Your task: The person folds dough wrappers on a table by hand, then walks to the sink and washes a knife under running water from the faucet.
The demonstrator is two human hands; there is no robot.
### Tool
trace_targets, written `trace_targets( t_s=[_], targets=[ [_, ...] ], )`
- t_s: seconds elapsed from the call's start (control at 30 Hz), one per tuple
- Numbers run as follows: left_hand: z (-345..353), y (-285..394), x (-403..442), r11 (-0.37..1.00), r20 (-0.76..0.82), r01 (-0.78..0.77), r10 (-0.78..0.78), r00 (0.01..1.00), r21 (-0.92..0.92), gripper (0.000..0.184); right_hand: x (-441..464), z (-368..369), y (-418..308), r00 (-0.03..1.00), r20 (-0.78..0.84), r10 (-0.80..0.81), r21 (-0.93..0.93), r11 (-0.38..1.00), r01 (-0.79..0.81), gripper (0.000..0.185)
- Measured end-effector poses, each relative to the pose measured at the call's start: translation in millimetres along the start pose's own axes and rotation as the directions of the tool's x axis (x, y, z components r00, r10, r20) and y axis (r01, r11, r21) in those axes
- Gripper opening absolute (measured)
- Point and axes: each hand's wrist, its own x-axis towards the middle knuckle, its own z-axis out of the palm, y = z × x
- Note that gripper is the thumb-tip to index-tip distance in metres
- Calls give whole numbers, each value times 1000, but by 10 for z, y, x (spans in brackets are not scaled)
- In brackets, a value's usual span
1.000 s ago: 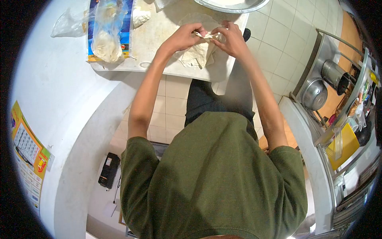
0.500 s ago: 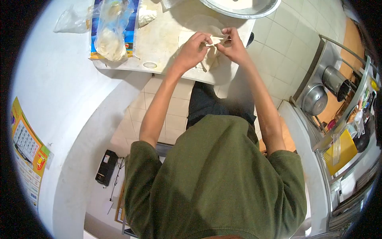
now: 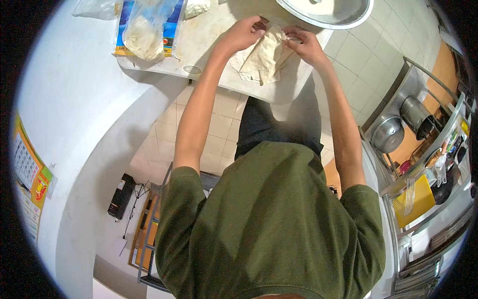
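Pinched fingers of the right hand (image 3: 301,44) hold one edge of the thin dough sheet (image 3: 266,57); whether the curled left hand (image 3: 246,34) grips it, I cannot tell. The sheet lies between and nearer than both hands, on the table (image 3: 204,50).

The table (image 3: 211,37) looks matt; at its left, clear, wrinkled plastic bag (image 3: 149,16); at its far right, shiny metal basin (image 3: 348,26).

On my pale, stained worktop (image 3: 204,37) there lie a blue-and-yellow printed plastic packet (image 3: 172,31), a wide round metal basin (image 3: 366,12) and cream dough sheets (image 3: 266,60).
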Motion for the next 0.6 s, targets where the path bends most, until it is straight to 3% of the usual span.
trace_targets(
  t_s=[0.2, 0.3, 0.4, 0.47, 0.6],
  targets=[
    [27, -21, 65, 947, 67, -119, 103, 992, 298, 27, -12, -24, 5, 999, 22, 29, 93, 995, -31, 39],
    [75, -41, 16, 951, 12, -133, 135, 991, 277, 26, -4, -49, -46, 997, 2, 82, 85, 993, -81, 43],
    [180, -33, -83, 988, -118, -85, 101, 988, 130, 27, 14, -47, -44, 993, -44, 106, -29, 994, -108, 52],
    [252, 12, -161, 997, -169, 6, 7, 986, 73, 27, 20, -43, -41, 994, -69, 86, -164, 982, -96, 60],
    [367, 90, -276, 981, -216, 187, -194, 957, -51, 30, 46, -29, -73, 990, -44, 133, -248, 959, -140, 68]
  ],
)
